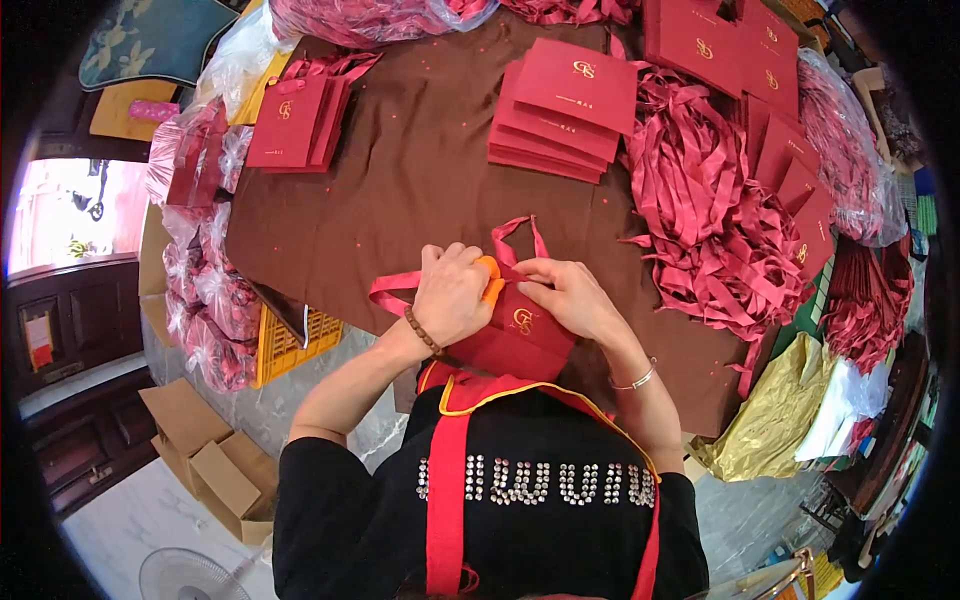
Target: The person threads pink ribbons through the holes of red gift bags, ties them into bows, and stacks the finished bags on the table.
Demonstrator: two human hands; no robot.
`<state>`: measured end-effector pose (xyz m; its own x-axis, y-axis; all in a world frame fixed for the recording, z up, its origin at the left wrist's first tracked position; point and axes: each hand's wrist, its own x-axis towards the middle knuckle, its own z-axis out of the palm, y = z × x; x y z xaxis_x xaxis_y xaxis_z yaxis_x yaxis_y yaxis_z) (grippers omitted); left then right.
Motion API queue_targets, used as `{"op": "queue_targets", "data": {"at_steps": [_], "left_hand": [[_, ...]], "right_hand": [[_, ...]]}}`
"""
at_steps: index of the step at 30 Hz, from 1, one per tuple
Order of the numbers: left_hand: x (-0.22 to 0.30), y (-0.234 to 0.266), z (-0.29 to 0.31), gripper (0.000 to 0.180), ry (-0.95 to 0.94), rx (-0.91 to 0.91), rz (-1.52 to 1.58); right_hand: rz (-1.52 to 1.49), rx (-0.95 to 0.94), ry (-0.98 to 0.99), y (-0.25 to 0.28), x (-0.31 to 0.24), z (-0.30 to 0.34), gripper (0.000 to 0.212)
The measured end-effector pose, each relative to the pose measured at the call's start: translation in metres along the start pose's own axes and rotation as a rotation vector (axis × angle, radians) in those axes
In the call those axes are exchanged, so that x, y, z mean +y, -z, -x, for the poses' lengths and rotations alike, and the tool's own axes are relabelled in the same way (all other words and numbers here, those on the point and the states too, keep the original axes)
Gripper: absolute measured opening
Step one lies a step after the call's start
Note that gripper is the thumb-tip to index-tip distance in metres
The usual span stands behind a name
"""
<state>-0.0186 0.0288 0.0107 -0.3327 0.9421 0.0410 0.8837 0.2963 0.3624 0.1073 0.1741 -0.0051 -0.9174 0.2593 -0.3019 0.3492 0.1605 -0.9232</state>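
Observation:
A red paper gift bag (500,345) with a gold emblem lies tilted at the table's near edge, right in front of my apron. My left hand (450,295) is closed around a small orange-handled tool (490,278), whose working end is hidden. At the bag's top edge, my right hand (570,300) pinches the bag's rim, where a ribbon meets it. One red ribbon loop (540,238) stands up beyond my hands. Another ribbon (392,288) curves out to the left of my left hand.
Stacked red bags (570,110) sit mid-table, with a smaller group (300,120) at the far left. A heap of loose red ribbons (700,190) covers the right side. The brown-covered table (400,180) has plastic-wrapped bundles (215,300) and a yellow crate (290,345) at its left.

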Motion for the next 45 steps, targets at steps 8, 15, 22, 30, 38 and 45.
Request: {"op": "queue_targets", "data": {"at_steps": [8, 15, 22, 30, 38, 45], "left_hand": [[0.015, 0.004, 0.007, 0.007, -0.11, 0.04, -0.111], [0.007, 0.005, 0.007, 0.012, -0.178, -0.001, -0.105], [-0.004, 0.03, -0.029, 0.016, -0.045, -0.116, 0.266], [-0.057, 0.03, -0.049, 0.026, -0.059, -0.636, 0.276], [-0.108, -0.032, -0.04, 0.032, -0.22, -1.054, 0.732], [-0.066, 0.056, -0.068, 0.029, -0.139, -0.89, 0.692]], "right_hand": [[0.0, -0.002, 0.045, -0.012, 0.004, 0.007, 0.027], [0.067, 0.037, 0.09, -0.014, 0.009, 0.012, 0.028], [0.323, 0.16, 0.213, -0.003, -0.007, 0.011, 0.023], [0.67, 0.184, 0.312, -0.045, -0.025, -0.002, 0.033], [0.606, 0.196, 0.433, -0.067, -0.019, 0.008, 0.027], [0.547, 0.12, 0.389, -0.056, -0.02, 0.004, 0.026]]}}
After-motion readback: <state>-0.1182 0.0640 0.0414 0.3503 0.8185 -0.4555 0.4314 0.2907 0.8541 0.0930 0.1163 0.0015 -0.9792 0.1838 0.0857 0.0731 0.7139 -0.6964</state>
